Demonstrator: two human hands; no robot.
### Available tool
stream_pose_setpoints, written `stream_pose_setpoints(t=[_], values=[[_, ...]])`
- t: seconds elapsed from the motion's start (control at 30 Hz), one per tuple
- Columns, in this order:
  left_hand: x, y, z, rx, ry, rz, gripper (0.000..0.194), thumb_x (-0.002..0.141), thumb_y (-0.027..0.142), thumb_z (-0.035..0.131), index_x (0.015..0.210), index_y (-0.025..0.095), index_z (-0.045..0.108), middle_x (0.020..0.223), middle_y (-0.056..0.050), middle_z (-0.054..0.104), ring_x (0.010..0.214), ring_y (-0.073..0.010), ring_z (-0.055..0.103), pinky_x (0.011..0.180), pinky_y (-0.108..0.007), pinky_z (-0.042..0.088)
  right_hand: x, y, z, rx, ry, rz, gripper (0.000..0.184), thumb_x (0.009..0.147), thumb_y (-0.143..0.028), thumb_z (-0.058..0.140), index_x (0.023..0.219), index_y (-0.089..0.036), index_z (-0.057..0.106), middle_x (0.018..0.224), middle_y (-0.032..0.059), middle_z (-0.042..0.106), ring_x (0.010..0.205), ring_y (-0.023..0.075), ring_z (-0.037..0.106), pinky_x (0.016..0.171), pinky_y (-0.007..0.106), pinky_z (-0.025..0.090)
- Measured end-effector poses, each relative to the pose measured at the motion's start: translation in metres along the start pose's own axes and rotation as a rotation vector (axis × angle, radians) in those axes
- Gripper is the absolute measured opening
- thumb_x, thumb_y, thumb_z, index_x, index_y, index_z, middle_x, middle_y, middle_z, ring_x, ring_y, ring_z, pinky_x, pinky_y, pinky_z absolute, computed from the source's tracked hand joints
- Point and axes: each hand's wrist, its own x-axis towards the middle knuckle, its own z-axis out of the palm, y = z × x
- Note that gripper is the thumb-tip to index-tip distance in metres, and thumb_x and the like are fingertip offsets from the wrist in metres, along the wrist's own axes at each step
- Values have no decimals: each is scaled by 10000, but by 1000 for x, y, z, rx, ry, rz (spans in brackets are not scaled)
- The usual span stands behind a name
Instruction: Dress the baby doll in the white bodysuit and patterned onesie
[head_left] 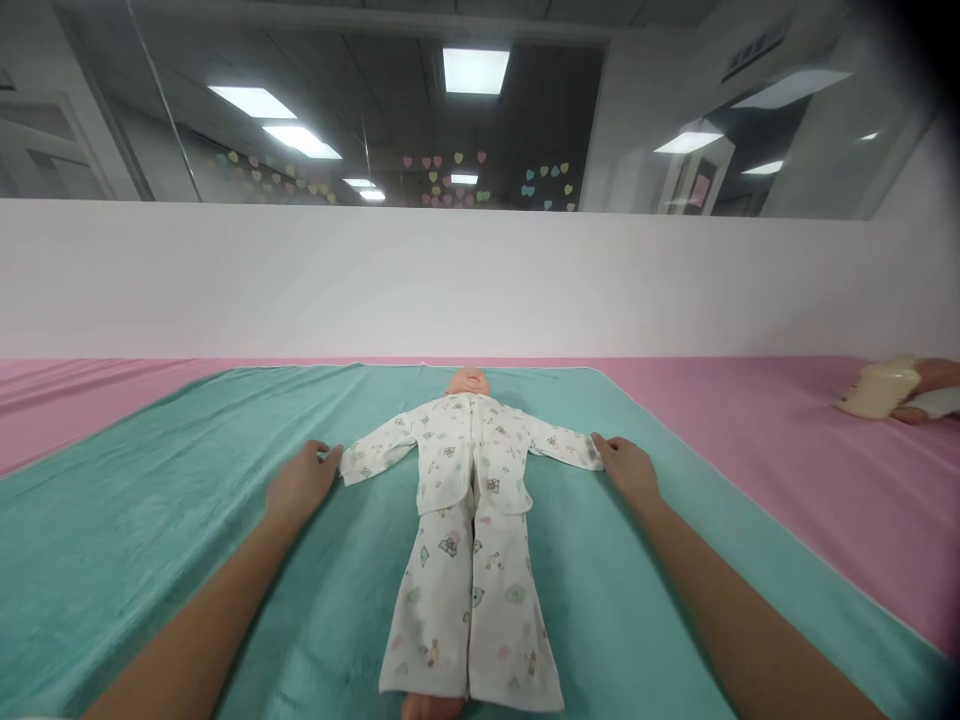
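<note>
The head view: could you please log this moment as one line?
left hand: at one sleeve cuff | right hand: at other sleeve cuff | baby doll: face up on teal blanket | printed top: sleeves spread

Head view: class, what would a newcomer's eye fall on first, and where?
First comes the baby doll in white printed cloth top and trousers, face up, mid-picture on the teal cloth. Next, the person's bare left hand and right hand sit at the spread sleeves' cuffs. Then a pale yellow rounded object shows far right, at another person's hand.
</note>
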Motion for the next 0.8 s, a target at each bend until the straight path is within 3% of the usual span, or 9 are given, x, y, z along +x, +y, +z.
stream_pose_setpoints(t=[0.13, 0.3, 0.43, 0.5, 0.63, 0.73, 0.8], values=[[-1, 6, 4, -130, -15, -10, 448, 753, 547, 447, 1013, 194, 536, 958, -109, 658, 856, -298, 608, 654, -341, 417, 4, -8, 7, -9, -31, 1, 419, 785, -561, 380, 657, -206, 563, 696, 54, 616, 615, 182, 540, 509, 275, 329], [-7, 14, 5, -604, -60, -85, 447, 675, 436, 598, 1037, 181, 537, 829, -56, 662, 690, -192, 611, 602, -281, 441, 14, -8, 8, -12, -12, 44, 346, 763, -525, 425, 751, -212, 573, 748, 45, 622, 648, 194, 556, 532, 284, 363], [-8, 15, 5, -951, -128, -87, 501, 630, 357, 658, 1061, 134, 533, 680, -17, 601, 576, -129, 558, 557, -244, 431, 24, 0, 3, -106, -2, 79, 441, 782, -580, 371, 773, -187, 570, 799, 100, 613, 737, 236, 566, 586, 317, 383], [-8, 18, 4, -940, -157, -77, 488, 635, 375, 656, 1039, 126, 545, 601, 10, 564, 500, -107, 506, 500, -227, 394, 26, 4, -1, -156, -101, 67, 480, 764, -612, 383, 672, -181, 573, 778, 114, 608, 720, 243, 568, 597, 337, 380], [-9, 27, 4, -656, -132, -63, 375, 669, 439, 605, 917, 157, 609, 457, 44, 483, 405, -100, 410, 422, -218, 301, 27, 12, -3, -122, -212, -18, 456, 714, -617, 457, 593, -190, 562, 730, 73, 603, 634, 202, 546, 549, 310, 352], [-7, 29, 8, -663, -65, -35, 339, 655, 400, 609, 901, 169, 633, 493, 37, 504, 426, -107, 431, 421, -218, 295, 26, 18, 4, 65, -114, -73, 414, 690, -581, 510, 557, -189, 522, 617, 25, 543, 544, 154, 475, 487, 273, 304], [-4, 26, 11, -783, -1, -21, 331, 637, 366, 627, 906, 173, 645, 548, 31, 531, 467, -106, 457, 442, -217, 322, 26, 20, 10, 343, -16, -97, 389, 682, -557, 540, 569, -186, 517, 584, 8, 510, 523, 137, 445, 472, 265, 317]])
